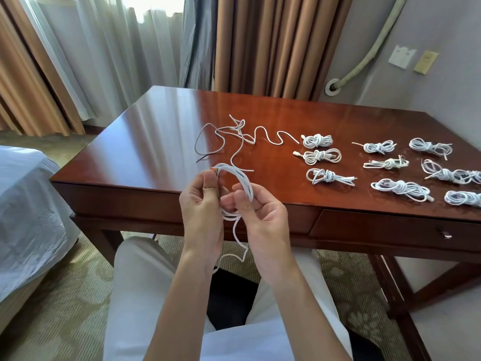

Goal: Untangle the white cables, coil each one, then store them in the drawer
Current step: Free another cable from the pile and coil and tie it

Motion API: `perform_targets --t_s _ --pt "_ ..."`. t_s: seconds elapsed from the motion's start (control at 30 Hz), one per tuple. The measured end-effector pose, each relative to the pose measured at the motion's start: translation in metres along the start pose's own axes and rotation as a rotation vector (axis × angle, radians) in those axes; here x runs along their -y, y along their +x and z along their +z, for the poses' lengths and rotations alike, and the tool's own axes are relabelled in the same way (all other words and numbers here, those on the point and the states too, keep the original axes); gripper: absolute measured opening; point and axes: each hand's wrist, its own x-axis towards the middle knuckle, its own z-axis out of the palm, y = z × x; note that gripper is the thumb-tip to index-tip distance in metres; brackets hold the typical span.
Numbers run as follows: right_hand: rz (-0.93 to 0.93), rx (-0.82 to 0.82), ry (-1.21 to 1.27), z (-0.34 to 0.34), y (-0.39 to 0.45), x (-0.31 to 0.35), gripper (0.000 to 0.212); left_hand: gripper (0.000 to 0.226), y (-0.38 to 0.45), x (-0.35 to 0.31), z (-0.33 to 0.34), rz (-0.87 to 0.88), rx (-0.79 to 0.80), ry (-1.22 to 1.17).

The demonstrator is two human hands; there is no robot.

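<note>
A white cable coil (pixel 244 182) hangs in the air in front of the desk's near edge, held between both hands. My left hand (pixel 201 213) pinches its top, where an orange connector tip shows. My right hand (pixel 263 217) grips the loops on the right side. A loose tail of the coil (pixel 240 243) dangles toward my lap. Loose uncoiled white cables (pixel 240 138) lie tangled on the dark red desk (pixel 145 142). Several coiled and knotted white cables (pixel 318 156) lie in rows to the right. The drawer (pixel 390 227) under the desk top is closed.
A bed with a white sheet (pixel 28 204) stands to the left. Curtains (pixel 273 43) hang behind the desk. A chair seat (pixel 447 327) is at the lower right. My legs in white trousers (pixel 140 295) are below the hands.
</note>
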Motion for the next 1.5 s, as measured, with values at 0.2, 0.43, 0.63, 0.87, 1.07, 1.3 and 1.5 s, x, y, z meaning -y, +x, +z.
perform_targets --t_s 0.2,0.43,0.63,0.87,1.07,1.3,1.5 --pt "-0.005 -0.017 -0.105 -0.007 0.004 0.011 0.023 0.032 0.001 -0.005 -0.004 -0.078 0.091 -0.117" --pt "-0.01 0.145 -0.143 -0.012 0.004 0.004 0.018 0.033 0.002 -0.016 -0.001 -0.053 0.011 -0.148" --pt "-0.044 0.092 -0.026 0.003 -0.002 -0.016 0.022 0.033 -0.004 -0.009 0.006 -0.014 -0.099 -0.214" --pt "-0.034 0.05 -0.02 -0.015 0.005 -0.014 0.015 0.026 0.004 -0.011 -0.01 -0.121 0.143 -0.22" --pt "0.121 0.048 0.011 -0.033 0.007 0.006 0.035 0.019 0.005 -0.016 -0.027 -0.229 0.442 -0.201" --pt "0.182 0.095 -0.258 -0.045 0.008 0.02 0.036 0.03 0.008 -0.013 -0.036 -0.308 0.529 -0.179" --pt "0.131 0.141 -0.328 -0.042 0.01 0.027 0.022 0.033 0.006 -0.011 -0.031 -0.35 0.468 -0.264"
